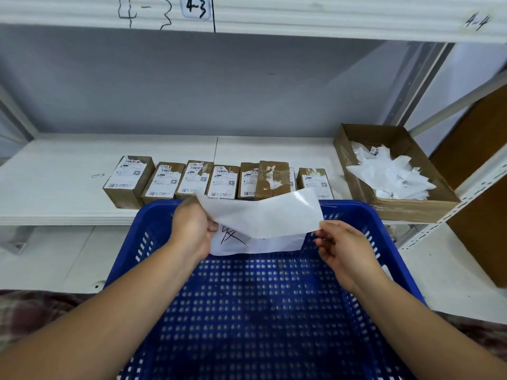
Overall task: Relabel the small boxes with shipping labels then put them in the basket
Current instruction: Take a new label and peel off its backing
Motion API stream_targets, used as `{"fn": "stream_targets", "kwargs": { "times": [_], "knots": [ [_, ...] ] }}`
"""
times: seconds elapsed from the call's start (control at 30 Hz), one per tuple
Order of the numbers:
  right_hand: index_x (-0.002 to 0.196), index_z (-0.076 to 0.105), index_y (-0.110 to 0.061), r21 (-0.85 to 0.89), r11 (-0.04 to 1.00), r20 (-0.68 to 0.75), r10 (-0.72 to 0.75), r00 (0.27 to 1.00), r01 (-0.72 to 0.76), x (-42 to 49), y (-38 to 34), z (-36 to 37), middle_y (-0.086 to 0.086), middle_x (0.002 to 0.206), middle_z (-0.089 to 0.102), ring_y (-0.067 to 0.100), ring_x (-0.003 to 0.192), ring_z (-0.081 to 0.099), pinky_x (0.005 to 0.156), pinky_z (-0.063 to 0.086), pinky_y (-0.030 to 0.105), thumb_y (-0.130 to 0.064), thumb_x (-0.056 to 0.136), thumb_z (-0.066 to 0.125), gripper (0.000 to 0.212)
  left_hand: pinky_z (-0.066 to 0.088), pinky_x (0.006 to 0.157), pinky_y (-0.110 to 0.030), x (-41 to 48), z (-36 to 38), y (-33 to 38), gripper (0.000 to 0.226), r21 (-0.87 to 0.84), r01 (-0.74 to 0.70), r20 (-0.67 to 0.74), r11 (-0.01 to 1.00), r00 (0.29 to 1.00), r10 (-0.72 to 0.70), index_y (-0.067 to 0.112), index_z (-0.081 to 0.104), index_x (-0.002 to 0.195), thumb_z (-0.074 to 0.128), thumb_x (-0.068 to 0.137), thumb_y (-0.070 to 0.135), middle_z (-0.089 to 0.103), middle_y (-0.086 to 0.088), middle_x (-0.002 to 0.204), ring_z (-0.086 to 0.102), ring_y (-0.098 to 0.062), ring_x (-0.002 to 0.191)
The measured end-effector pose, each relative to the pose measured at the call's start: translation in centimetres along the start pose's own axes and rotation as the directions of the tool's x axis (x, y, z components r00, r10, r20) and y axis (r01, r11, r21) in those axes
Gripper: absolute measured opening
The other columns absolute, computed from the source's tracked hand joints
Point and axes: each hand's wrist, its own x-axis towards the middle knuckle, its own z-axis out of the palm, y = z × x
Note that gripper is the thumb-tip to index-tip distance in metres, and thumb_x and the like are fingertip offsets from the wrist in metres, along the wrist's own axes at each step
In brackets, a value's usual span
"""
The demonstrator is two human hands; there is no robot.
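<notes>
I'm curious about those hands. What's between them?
A white sheet, pinched by the left hand and the right hand, above the basket. The head view shows it.

The print on the small boxes point(192, 182) is too small to read. The white sheet point(263, 215) hides the left hand's point(192, 229) fingertips and part of a handwritten mark point(233, 238). The blue basket's point(365, 215) near end is cut off by the bottom edge.

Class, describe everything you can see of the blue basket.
The blue basket is rectangular plastic, its floor and walls pierced with rows of small holes. It sits upright in front of the shelf. None of the small boxes is inside; white paper with black handwriting shows at its far wall.
</notes>
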Motion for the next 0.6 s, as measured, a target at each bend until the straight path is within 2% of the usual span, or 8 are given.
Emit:
{"fn": "stream_targets", "kwargs": {
  "times": [0.1, 0.17, 0.3, 0.33, 0.4, 0.47, 0.53, 0.6],
  "knots": [
    [0.088, 0.066, -0.010, -0.008, 0.999, -0.056, -0.043, 0.997, 0.043, 0.0, -0.4, -0.5, 0.003, 0.076, 0.062, 0.013, 0.067, 0.055, 0.065, 0.047, 0.027, -0.012, 0.097, 0.056, 0.014, 0.044, 0.058, -0.024, 0.8, -0.7, 0.5, 0.025, 0.058, -0.153, -0.077, 0.986, 0.985, 0.158, 0.020, 0.059, 0.076, 0.049, 0.098, 0.017, 0.060, 0.002, 0.071, 0.056, -0.019, 0.069],
    [0.083, 0.064, -0.011, 0.030, 0.998, -0.092, -0.057, 0.994, 0.060, 0.1, -0.9, -0.9, 0.002, 0.071, 0.059, 0.013, 0.064, 0.053, 0.063, 0.045, 0.027, -0.011, 0.097, 0.056, 0.016, 0.045, 0.072, -0.030, 1.6, -1.1, 0.6, 0.022, 0.093, -0.197, -0.076, 0.976, 0.976, 0.204, 0.018, 0.061, 0.073, 0.057, 0.094, 0.021, 0.063, 0.002, 0.075, 0.057, -0.021, 0.080],
    [0.082, 0.063, -0.011, 0.083, 0.994, -0.103, -0.056, 0.993, 0.064, 0.2, -1.5, -1.2, 0.002, 0.070, 0.060, 0.013, 0.062, 0.052, 0.060, 0.043, 0.026, -0.012, 0.096, 0.056, 0.015, 0.048, 0.083, -0.034, 2.0, -1.2, -0.2, 0.013, 0.386, -0.387, 0.159, 0.837, 0.922, 0.353, 0.022, 0.064, 0.080, 0.061, 0.092, 0.027, 0.067, 0.003, 0.092, 0.062, -0.020, 0.092],
    [0.085, 0.064, -0.011, 0.085, 0.995, -0.089, -0.053, 0.995, 0.061, 0.1, -1.4, -1.1, 0.003, 0.072, 0.063, 0.013, 0.062, 0.053, 0.061, 0.044, 0.025, -0.012, 0.097, 0.056, 0.014, 0.049, 0.078, -0.028, 1.6, -1.0, -0.4, 0.011, 0.452, -0.461, 0.261, 0.764, 0.887, 0.381, 0.026, 0.064, 0.082, 0.060, 0.092, 0.024, 0.066, 0.007, 0.092, 0.061, -0.016, 0.088],
    [0.091, 0.064, -0.010, 0.100, 0.994, -0.044, -0.045, 0.998, 0.049, -0.2, -1.1, -0.5, 0.004, 0.074, 0.067, 0.013, 0.062, 0.055, 0.061, 0.046, 0.025, -0.012, 0.098, 0.054, 0.012, 0.040, 0.052, -0.015, 0.3, -0.5, -1.2, 0.007, 0.551, -0.589, 0.467, 0.591, 0.805, 0.366, 0.029, 0.063, 0.089, 0.060, 0.092, 0.023, 0.059, 0.011, 0.075, 0.052, -0.004, 0.060],
    [0.097, 0.063, -0.008, 0.130, 0.991, 0.016, -0.030, 0.999, 0.028, -0.8, -0.8, 0.2, 0.005, 0.072, 0.070, 0.014, 0.061, 0.057, 0.062, 0.047, 0.026, -0.012, 0.099, 0.052, 0.012, 0.026, 0.039, -0.014, -1.1, 0.1, -2.3, 0.009, 0.591, -0.672, 0.602, 0.447, 0.736, 0.310, 0.029, 0.064, 0.100, 0.061, 0.091, 0.027, 0.045, 0.010, 0.054, 0.031, -0.003, 0.039],
    [0.099, 0.061, -0.010, 0.139, 0.990, 0.084, -0.009, 0.996, -0.003, -1.5, -0.6, 0.9, 0.005, 0.075, 0.074, 0.015, 0.064, 0.061, 0.064, 0.049, 0.027, -0.018, 0.101, 0.050, 0.014, 0.026, 0.040, -0.017, -2.3, 0.7, -3.6, 0.027, 0.598, -0.726, 0.678, 0.340, 0.685, 0.268, 0.028, 0.063, 0.114, 0.065, 0.088, 0.033, 0.040, 0.005, 0.050, 0.031, -0.010, 0.038],
    [0.101, 0.063, -0.011, 0.093, 0.995, 0.158, 0.005, 0.987, -0.020, -2.2, -0.2, 1.6, 0.005, 0.084, 0.076, 0.019, 0.076, 0.067, 0.072, 0.052, 0.029, -0.026, 0.101, 0.049, 0.020, 0.033, 0.052, -0.021, -3.1, 1.1, -4.8, 0.043, 0.617, -0.737, 0.685, 0.274, 0.675, 0.274, 0.027, 0.058, 0.124, 0.067, 0.084, 0.039, 0.046, 0.003, 0.055, 0.044, -0.013, 0.049]
  ]
}}
